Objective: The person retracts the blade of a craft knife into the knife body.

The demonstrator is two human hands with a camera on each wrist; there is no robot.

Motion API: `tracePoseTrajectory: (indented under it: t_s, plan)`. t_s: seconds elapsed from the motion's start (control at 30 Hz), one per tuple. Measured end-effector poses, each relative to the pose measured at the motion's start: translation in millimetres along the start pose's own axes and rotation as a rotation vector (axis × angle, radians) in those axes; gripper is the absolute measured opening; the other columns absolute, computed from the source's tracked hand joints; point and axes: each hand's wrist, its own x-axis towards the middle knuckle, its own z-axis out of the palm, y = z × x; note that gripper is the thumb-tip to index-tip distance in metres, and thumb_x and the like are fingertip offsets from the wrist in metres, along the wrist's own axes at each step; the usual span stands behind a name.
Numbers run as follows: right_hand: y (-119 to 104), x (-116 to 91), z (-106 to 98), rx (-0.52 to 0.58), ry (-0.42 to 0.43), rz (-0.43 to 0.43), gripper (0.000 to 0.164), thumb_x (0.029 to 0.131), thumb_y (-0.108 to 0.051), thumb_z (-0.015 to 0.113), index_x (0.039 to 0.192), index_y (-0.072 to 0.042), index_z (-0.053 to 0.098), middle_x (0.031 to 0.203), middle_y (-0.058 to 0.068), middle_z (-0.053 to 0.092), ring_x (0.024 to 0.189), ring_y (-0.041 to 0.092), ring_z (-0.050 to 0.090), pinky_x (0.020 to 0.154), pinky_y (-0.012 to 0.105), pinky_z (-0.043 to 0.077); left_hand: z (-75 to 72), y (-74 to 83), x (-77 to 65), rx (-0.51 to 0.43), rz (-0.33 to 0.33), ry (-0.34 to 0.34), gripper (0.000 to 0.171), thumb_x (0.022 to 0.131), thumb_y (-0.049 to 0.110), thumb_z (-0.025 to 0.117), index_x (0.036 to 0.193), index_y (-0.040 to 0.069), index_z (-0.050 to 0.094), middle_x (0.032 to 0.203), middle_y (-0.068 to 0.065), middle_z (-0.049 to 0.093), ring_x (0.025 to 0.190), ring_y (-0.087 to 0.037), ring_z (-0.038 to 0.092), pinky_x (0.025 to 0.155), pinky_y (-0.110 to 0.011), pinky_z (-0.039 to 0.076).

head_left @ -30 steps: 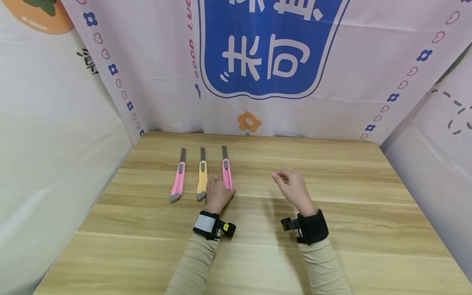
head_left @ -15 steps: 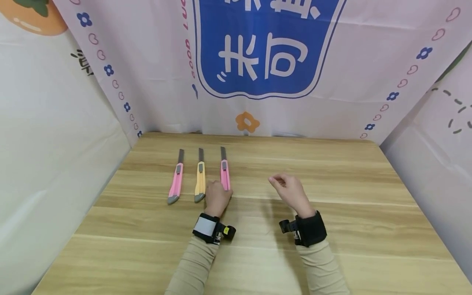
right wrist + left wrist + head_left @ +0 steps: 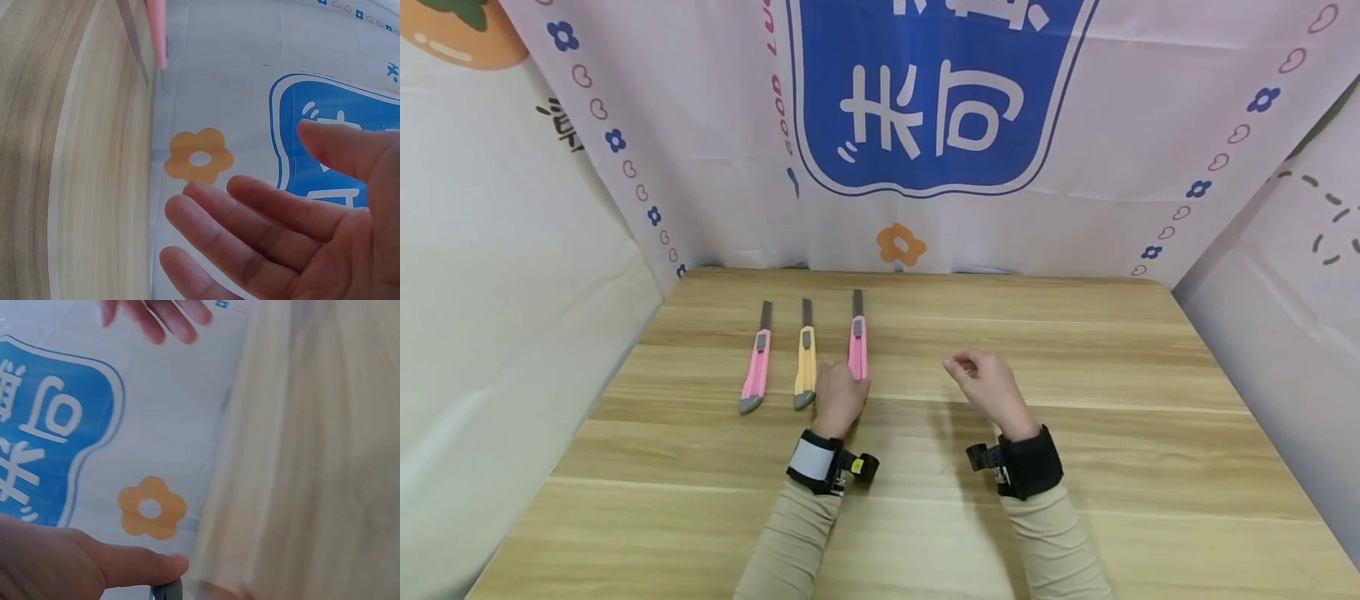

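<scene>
My left hand [image 3: 839, 398] grips the lower end of the rightmost pink utility knife [image 3: 857, 348], whose grey blade is extended and points away from me. In the left wrist view, the thumb lies over the knife's grey end cap [image 3: 167, 591]; the other fingers are largely hidden. A yellow utility knife [image 3: 806, 367] lies just left of that hand, and another pink utility knife [image 3: 756, 367] farther left, both with blades out. My right hand [image 3: 992, 387] hovers over the table to the right, fingers loosely bent, holding nothing; the right wrist view shows its palm and spread fingers.
The wood-grain table [image 3: 1075, 350] ends at a printed cloth backdrop [image 3: 730, 208] at the back. White cloth walls stand at the left [image 3: 512, 250] and right [image 3: 1285, 275]. A strap with a small camera sits on each wrist.
The rightmost pink knife has turned from a slight tilt to nearly straight and shifted a little away from me, in my left hand. My right hand stays almost still. The head view has drifted slightly.
</scene>
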Motion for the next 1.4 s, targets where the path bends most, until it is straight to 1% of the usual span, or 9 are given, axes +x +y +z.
tracePoseTrajectory:
  t_s: [0.1,0.2,0.37,0.47,0.7,0.87,0.97,1.17,1.4]
  plan:
    - [-1.4,-0.1,1.4,0.008,-0.001,-0.004,0.041,0.099,-0.029,0.052,0.122,0.003,0.061,0.116,0.022,0.068,0.105,0.034,0.066,0.092,0.044,0.055,-6.2,5.8,-3.3,-0.031,0.044,0.03,0.022,0.083,0.013,0.072,0.072,-0.004,0.066,0.065,-0.011,0.054,0.06,-0.019,0.048,0.05,-0.022,0.031]
    - [-3.4,-0.5,2.6,0.016,-0.004,-0.007,0.041,0.099,-0.029,0.053,0.123,0.005,0.06,0.116,0.023,0.068,0.105,0.034,0.066,0.091,0.044,0.055,-13.1,13.3,-8.6,-0.068,0.076,0.063,0.02,0.081,0.014,0.075,0.084,-0.005,0.068,0.07,-0.013,0.059,0.061,-0.019,0.05,0.051,-0.022,0.034]
    - [-6.2,-1.0,5.2,0.034,0.002,-0.015,0.042,0.099,-0.027,0.054,0.124,0.006,0.059,0.115,0.023,0.067,0.104,0.034,0.066,0.09,0.043,0.055,-24.2,29.0,-19.2,-0.098,0.091,0.087,0.038,0.079,0.015,0.078,0.108,-0.006,0.067,0.092,-0.019,0.063,0.076,-0.023,0.053,0.06,-0.025,0.041]
    - [-7.3,-0.7,6.8,0.08,0.012,-0.023,0.042,0.098,-0.027,0.055,0.126,0.004,0.058,0.116,0.023,0.067,0.103,0.033,0.066,0.089,0.041,0.056,-30.6,38.8,-27.1,-0.099,0.144,0.111,0.044,0.078,0.015,0.079,0.113,-0.008,0.064,0.096,-0.02,0.062,0.081,-0.025,0.052,0.064,-0.029,0.044]
    - [-11.9,1.2,11.1,0.307,0.061,-0.027,0.043,0.096,-0.021,0.059,0.129,0.005,0.055,0.116,0.027,0.066,0.101,0.036,0.067,0.081,0.035,0.06,-38.0,60.1,-48.7,-0.104,0.302,0.167,0.048,0.077,0.015,0.08,0.114,-0.01,0.061,0.094,-0.02,0.059,0.077,-0.022,0.052,0.061,-0.03,0.049]
    - [-17.6,1.4,12.2,0.503,0.066,0.004,0.044,0.097,-0.018,0.058,0.133,0.006,0.05,0.12,0.029,0.064,0.103,0.036,0.068,0.082,0.032,0.06,-37.5,71.6,-60.6,-0.118,0.348,0.149,0.049,0.078,0.016,0.08,0.114,-0.01,0.061,0.095,-0.019,0.058,0.073,-0.021,0.053,0.06,-0.029,0.049]
    - [-19.9,1.5,10.9,0.588,0.07,0.033,0.044,0.097,-0.016,0.057,0.134,0.006,0.05,0.123,0.029,0.063,0.1,0.028,0.071,0.082,0.028,0.06,-35.3,75.9,-65.7,-0.118,0.364,0.136,0.048,0.078,0.016,0.08,0.114,-0.01,0.061,0.094,-0.018,0.058,0.074,-0.02,0.052,0.06,-0.027,0.047]
    - [-21.3,1.9,9.4,0.647,0.112,0.069,0.038,0.096,-0.013,0.057,0.129,0.007,0.055,0.121,0.031,0.063,0.079,0.002,0.069,0.078,0.026,0.061,-29.7,81.2,-71.3,-0.115,0.386,0.124,0.047,0.077,0.017,0.081,0.112,-0.008,0.062,0.097,-0.017,0.059,0.077,-0.022,0.054,0.06,-0.028,0.046]
    - [-23.7,1.1,7.4,0.678,0.138,0.076,0.034,0.094,-0.008,0.058,0.123,0.009,0.059,0.111,0.034,0.066,0.069,0.0,0.068,0.068,0.023,0.061,-23.6,84.2,-74.2,-0.122,0.377,0.099,0.049,0.077,0.017,0.081,0.114,-0.008,0.061,0.099,-0.017,0.058,0.079,-0.022,0.053,0.063,-0.028,0.046]
